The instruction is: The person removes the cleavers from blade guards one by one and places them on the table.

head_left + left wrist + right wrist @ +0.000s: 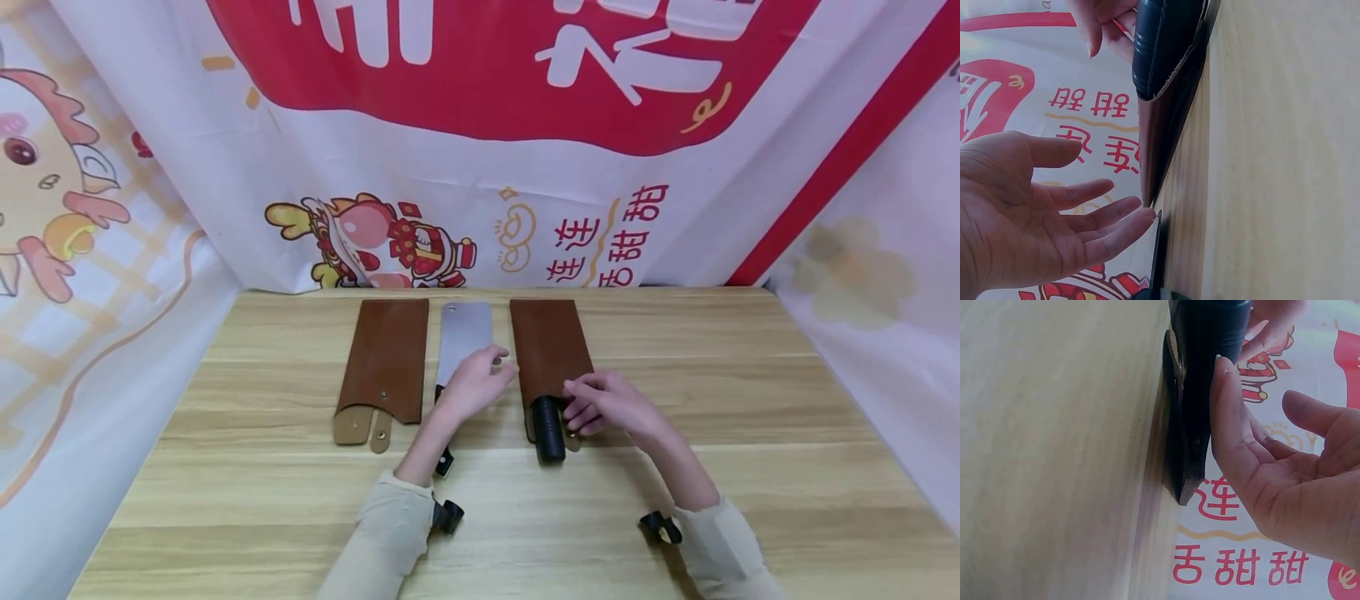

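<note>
A bare cleaver lies between two brown leather sheaths, its silver blade (463, 329) pointing to the back and its black handle (445, 461) partly hidden under the left forearm. My left hand (483, 382) hovers over the blade's right edge with spread, relaxed fingers and an empty palm (1016, 212). From the near end of the right sheath (551, 342) sticks a thick black handle (550, 429); the blade inside is hidden. My right hand (606, 404) is beside that handle and the sheath's mouth, fingertips (1225, 369) right at the handle's side, thumb apart.
The left sheath (386, 358) lies flat, with its tan flap (352, 425) and snap strap (381, 432) toward me. A wooden table (262, 500) carries everything. Printed white cloth (480, 158) hangs along its back edge and both sides. Small black mounts (447, 517) sit at the wrists.
</note>
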Available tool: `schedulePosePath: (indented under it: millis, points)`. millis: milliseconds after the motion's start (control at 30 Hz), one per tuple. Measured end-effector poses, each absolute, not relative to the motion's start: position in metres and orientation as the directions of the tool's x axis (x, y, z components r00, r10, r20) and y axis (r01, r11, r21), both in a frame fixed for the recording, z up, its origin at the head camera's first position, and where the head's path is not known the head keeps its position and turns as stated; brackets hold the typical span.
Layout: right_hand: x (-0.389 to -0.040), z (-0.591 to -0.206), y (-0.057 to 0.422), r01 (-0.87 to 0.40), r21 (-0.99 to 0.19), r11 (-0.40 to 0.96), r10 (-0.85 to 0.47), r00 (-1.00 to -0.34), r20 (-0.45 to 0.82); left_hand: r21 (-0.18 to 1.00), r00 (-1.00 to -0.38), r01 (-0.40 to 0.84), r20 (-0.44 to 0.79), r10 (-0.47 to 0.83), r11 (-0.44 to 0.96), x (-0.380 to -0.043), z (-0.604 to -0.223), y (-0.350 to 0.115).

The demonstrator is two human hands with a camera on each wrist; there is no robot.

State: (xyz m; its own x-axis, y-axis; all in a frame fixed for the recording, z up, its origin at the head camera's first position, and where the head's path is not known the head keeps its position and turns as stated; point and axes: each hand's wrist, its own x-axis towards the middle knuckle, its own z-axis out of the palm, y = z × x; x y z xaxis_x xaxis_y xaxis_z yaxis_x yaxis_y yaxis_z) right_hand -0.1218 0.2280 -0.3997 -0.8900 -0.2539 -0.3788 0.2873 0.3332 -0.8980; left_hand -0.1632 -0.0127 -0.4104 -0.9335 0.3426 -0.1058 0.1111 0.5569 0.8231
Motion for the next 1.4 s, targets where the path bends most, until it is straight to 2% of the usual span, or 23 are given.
schedulePosePath:
  millis: [267,500,833,1167,1400]
  points:
    - [-0.122,-0.401,0.228,0.293,-0.900,0.324,-0.255,-0.889,-0.381,0.825,-0.924,0.110,-0.121,0.364,0.554,-0.163,-0.411,-0.007]
    - [-0.120,-0.401,0.223,0.297,-0.880,0.370,-0.274,-0.871,-0.409,0.834,-0.919,0.093,-0.138,0.369,0.544,-0.162,-0.414,0.000]
    - [-0.118,-0.407,0.216,0.288,-0.875,0.389,-0.324,-0.847,-0.423,0.840,-0.927,0.058,-0.155,0.341,0.539,-0.159,-0.422,0.012]
    - [-0.115,-0.407,0.211,0.308,-0.850,0.428,-0.322,-0.827,-0.462,0.917,-0.904,-0.118,-0.258,0.340,0.382,-0.156,-0.423,0.019]
    - [-0.113,-0.409,0.211,0.321,-0.850,0.417,-0.323,-0.822,-0.469,0.923,-0.892,-0.173,-0.295,0.343,0.344,-0.153,-0.425,0.021]
